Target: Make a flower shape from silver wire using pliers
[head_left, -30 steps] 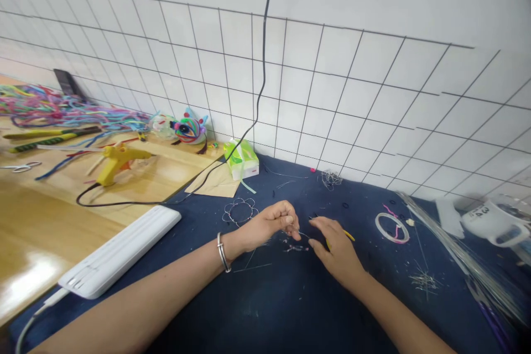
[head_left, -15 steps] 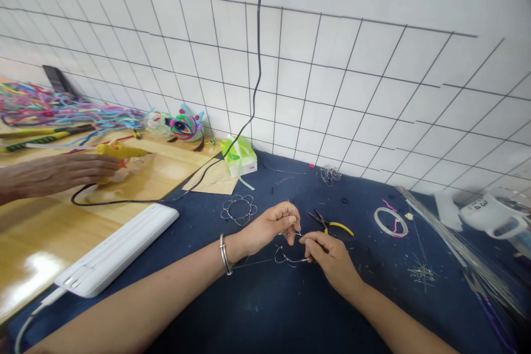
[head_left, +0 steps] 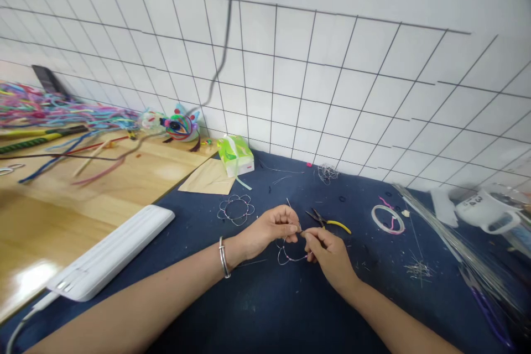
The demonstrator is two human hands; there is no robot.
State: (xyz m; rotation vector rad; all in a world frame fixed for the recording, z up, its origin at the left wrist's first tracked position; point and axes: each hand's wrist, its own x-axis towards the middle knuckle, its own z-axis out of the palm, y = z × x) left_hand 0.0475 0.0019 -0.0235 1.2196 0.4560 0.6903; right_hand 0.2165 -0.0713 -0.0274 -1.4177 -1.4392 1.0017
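Between my hands is a thin wire piece (head_left: pixel 284 256) bent into small loops, with tiny pink spots along it. My left hand (head_left: pixel 279 224), a silver bangle at its wrist, pinches the wire from the upper left, and one wire end sticks up past the fingers. Close against it, my right hand (head_left: pixel 327 251) pinches the same wire from the right. My fingers hide the exact spot being held. A flower-shaped wire ring (head_left: pixel 235 209) lies on the dark blue cloth to the upper left. Pliers with yellow handles (head_left: pixel 328 221) rest just beyond my right hand.
Left stand a white power strip (head_left: pixel 112 251), brown paper (head_left: pixel 207 177) and a green tissue pack (head_left: pixel 235 155). Colourful pipe cleaners (head_left: pixel 62 108) pile up farther left. On the right lie a tape roll (head_left: pixel 387 219), wire offcuts (head_left: pixel 418 271), long straight wires (head_left: pixel 448 232) and a white mug (head_left: pixel 489 211).
The other person's hand and the yellow glue gun have left the wooden table, and the black cord has swung left. My hands have drawn closer together on the wire.
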